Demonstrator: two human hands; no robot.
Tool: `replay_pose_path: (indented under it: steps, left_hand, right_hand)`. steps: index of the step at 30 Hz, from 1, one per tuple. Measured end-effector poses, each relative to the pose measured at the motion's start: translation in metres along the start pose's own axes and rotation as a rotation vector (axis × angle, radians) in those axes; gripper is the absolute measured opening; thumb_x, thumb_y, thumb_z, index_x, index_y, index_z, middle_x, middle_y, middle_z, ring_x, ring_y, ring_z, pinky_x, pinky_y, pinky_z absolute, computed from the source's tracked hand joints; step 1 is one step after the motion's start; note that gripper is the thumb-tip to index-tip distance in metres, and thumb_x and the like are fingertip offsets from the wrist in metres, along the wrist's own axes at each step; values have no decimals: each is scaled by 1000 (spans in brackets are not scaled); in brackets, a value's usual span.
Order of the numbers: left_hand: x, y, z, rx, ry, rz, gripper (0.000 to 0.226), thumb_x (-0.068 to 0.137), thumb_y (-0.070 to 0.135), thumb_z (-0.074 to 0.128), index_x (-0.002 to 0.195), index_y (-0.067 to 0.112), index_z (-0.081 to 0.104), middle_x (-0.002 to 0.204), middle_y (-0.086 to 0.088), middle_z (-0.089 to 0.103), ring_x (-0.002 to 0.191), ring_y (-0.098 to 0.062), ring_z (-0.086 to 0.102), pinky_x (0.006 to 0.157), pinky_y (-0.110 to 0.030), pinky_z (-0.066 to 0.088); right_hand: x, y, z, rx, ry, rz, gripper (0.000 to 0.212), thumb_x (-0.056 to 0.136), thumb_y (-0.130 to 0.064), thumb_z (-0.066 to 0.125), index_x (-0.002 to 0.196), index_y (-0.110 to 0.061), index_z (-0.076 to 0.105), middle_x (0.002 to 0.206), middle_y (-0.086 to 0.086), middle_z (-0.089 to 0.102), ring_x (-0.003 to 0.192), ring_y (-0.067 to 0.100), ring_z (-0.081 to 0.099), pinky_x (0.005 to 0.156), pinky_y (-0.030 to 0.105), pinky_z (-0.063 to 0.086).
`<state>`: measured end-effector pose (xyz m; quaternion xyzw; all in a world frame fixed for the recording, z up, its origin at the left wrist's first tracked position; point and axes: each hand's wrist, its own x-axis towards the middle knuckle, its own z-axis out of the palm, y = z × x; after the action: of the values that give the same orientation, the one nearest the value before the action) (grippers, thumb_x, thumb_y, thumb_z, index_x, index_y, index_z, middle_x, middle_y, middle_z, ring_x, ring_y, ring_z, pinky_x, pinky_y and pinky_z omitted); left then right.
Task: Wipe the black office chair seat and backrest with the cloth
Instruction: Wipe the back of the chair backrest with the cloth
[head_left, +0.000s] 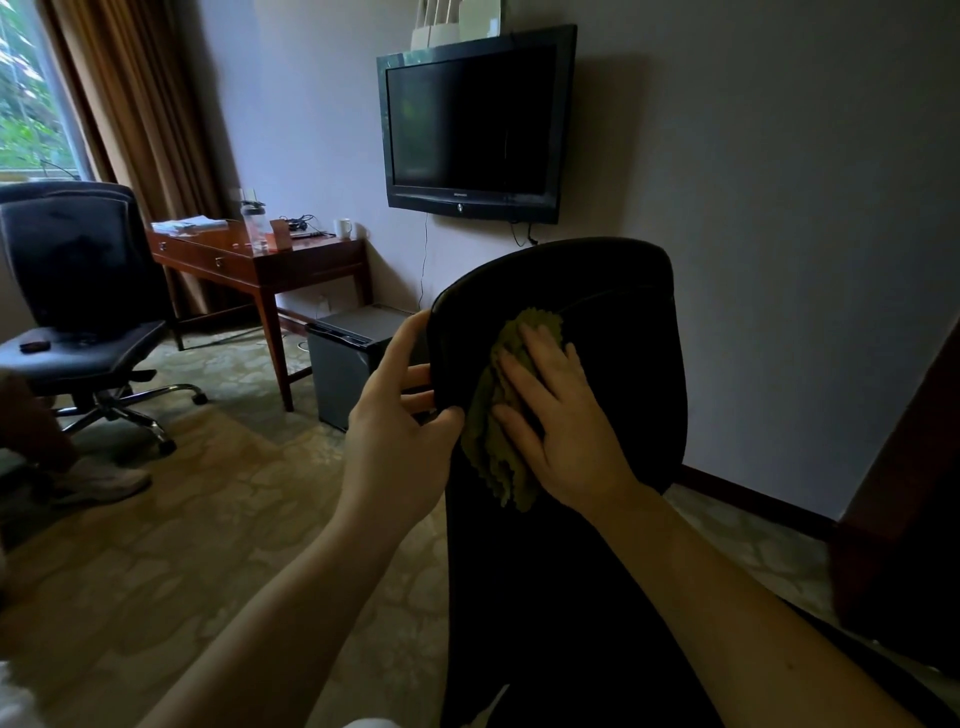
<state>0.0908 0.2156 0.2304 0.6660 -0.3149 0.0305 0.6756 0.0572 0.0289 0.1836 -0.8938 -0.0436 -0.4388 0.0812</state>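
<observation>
Left hand (402, 421) clamps the left edge of the black office chair backrest (618, 322), thumb on the near face, fingers curled behind. Green cloth (491, 457) lies against the upper backrest, just right. Right hand (563, 431) presses it flat, fingers straight and spread.

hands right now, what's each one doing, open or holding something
Left hand: curled round the backrest edge, holding it.
Right hand: open, flat fingers pressing the cloth on the backrest.
</observation>
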Motion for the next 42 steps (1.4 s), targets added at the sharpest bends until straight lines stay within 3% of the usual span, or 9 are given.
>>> replay_pose_path:
  steps: [10,13,15,22,27,29,33,39,42]
  left_hand:
    - [6,-3,2,-13,1,-44,82,89,-9,66,122,64,46,105,7,70,91,-8,73,75,-40,64]
    - [8,-5,2,1,1,-43,84,89,-9,65,128,62,46,107,6,69,92,-11,73,77,-44,63]
    - [9,-5,1,8,-4,-31,86,88,-10,65,120,68,47,103,8,70,90,-12,73,76,-46,63]
    - [12,-5,1,4,-14,-27,84,89,-9,66,120,67,46,104,7,70,89,-11,73,77,-45,63]
    - [17,-8,0,-21,-47,-48,81,89,-9,67,128,59,47,97,13,71,88,-9,73,76,-41,64]
    - [20,-12,-2,-43,-58,-53,81,89,-11,66,134,53,47,98,11,71,90,-10,73,75,-36,63]
    - [27,-16,-3,-86,-85,-48,79,88,-14,64,141,42,47,104,4,68,91,-6,72,72,-23,59]
    - [49,-22,-3,-110,-126,-69,78,85,-15,67,128,49,52,97,6,70,90,-9,73,73,-26,60]
    - [64,-30,4,-96,-124,-75,80,84,-17,66,123,52,53,92,9,72,90,-10,74,76,-29,61]
  right_hand:
    - [9,-3,11,34,103,233,50,106,-40,28,149,-22,48,160,5,38,150,22,31,124,58,16]
    - [13,-14,15,139,154,323,51,106,-39,31,148,-18,50,160,7,38,150,23,31,122,54,26]
    - [7,-22,17,130,163,266,50,106,-37,35,147,-13,50,159,10,38,150,26,32,120,51,32]
    - [9,-5,12,35,178,121,42,104,-26,44,139,-6,59,153,15,47,141,26,45,120,33,33]
    - [24,18,6,130,180,273,42,102,-24,48,138,-7,59,154,13,46,140,24,45,118,9,16]
    - [25,18,6,124,178,255,41,102,-23,48,138,-7,60,153,13,47,141,25,45,119,12,19]
    - [15,9,11,76,164,111,39,105,-23,47,139,-8,59,154,13,45,145,25,41,123,30,27]
    - [22,22,12,-19,199,93,39,104,-25,47,130,-5,67,145,17,54,130,28,55,113,25,38]
    - [32,43,12,-49,191,194,33,104,-21,52,127,-5,68,143,18,56,125,31,58,105,33,47]
